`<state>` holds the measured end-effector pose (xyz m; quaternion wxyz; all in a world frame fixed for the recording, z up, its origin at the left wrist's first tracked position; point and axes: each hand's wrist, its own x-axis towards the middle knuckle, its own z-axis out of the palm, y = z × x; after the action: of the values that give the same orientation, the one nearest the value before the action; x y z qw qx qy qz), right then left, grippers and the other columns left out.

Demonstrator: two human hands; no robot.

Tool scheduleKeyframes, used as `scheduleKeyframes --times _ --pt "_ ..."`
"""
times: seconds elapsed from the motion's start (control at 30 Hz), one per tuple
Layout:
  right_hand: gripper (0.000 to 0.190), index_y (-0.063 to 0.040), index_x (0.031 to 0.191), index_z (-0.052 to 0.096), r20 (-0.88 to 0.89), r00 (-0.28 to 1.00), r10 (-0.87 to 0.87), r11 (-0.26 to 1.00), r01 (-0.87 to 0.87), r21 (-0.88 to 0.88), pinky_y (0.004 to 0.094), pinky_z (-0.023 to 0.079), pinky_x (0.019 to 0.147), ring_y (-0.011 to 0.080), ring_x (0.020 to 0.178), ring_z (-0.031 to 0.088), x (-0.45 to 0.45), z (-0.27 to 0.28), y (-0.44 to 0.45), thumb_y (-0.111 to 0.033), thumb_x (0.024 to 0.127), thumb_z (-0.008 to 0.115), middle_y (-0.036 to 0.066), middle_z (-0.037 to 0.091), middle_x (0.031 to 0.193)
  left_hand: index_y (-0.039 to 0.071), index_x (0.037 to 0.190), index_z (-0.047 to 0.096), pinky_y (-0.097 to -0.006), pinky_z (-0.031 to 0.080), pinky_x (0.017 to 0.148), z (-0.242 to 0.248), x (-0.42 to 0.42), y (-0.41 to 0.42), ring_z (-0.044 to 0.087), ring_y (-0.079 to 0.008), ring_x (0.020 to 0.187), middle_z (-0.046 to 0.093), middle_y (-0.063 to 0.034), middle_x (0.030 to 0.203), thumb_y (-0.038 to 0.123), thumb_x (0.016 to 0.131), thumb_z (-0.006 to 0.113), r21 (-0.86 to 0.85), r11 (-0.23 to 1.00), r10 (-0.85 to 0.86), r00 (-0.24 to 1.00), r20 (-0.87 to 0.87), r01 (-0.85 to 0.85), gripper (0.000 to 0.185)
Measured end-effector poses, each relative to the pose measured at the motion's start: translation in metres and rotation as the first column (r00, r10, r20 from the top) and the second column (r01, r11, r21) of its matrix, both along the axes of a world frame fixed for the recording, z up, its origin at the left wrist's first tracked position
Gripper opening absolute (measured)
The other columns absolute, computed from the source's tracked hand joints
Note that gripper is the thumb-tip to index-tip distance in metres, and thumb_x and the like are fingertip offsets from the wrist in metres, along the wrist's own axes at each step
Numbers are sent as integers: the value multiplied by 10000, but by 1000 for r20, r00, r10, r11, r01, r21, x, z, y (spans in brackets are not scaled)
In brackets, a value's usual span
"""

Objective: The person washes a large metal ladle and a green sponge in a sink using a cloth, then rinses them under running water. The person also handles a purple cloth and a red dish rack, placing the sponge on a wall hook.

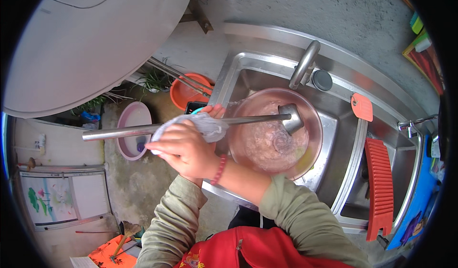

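A long-handled metal ladle [257, 119] lies level across the view, its cup over a translucent pinkish basin [315, 153] in the sink. A pale wet cloth [211, 126] is wrapped around the middle of its handle. My right hand [189, 148], with a red bead bracelet at the wrist, presses the cloth from above. Beneath the cloth and handle is my left hand [215, 111]; only its fingertips show past the cloth, and the palm is hidden. Churning water fills part of the basin, under the curved metal faucet [304, 66].
A red plastic washboard [380, 189] rests across the right sink compartment, with a salmon-coloured paddle-shaped piece [362, 107] on the divider. Orange [184, 89] and pink [125, 114] basins stand on the floor at left. A large pale round panel [96, 46] hangs over the upper left.
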<state>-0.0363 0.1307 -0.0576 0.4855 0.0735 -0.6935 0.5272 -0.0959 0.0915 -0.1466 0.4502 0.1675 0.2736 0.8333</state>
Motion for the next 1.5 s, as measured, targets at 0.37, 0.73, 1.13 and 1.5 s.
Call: scheduleKeyframes --times 0.37,0.73,1.13,1.5 --pt "157 -101 920 633 19 990 -142 941 130 312 383 405 888 231 956 521 -37 30 -31 -109 777 567 27 561 866 61 1273 399 -329 480 906 14 34 2 594 -215 1104 585 -102 1218 76 925 569 -483 779 236 901 -365 -400 387" --pt "114 -67 905 671 432 810 -396 913 400 86 396 474 827 288 939 560 87 -167 65 -74 795 641 79 631 884 104 924 541 -400 430 981 -17 31 -34 570 -262 1064 612 -89 933 261 950 565 -348 878 255 937 -239 -328 160" --pt "139 -84 748 692 684 398 -612 785 411 463 431 456 844 307 902 575 217 -281 112 -214 793 674 107 634 841 178 577 244 -310 375 538 21 23 -4 226 -108 417 228 38 480 411 993 438 -309 866 368 919 -142 -394 515" --pt "257 -72 1020 701 806 -21 -592 533 740 410 389 458 911 310 1076 582 199 -311 176 -173 784 704 182 635 1112 180 620 305 -281 343 522 40 -13 -29 203 -93 431 218 52 487 383 960 532 -381 542 653 661 -371 -749 457"
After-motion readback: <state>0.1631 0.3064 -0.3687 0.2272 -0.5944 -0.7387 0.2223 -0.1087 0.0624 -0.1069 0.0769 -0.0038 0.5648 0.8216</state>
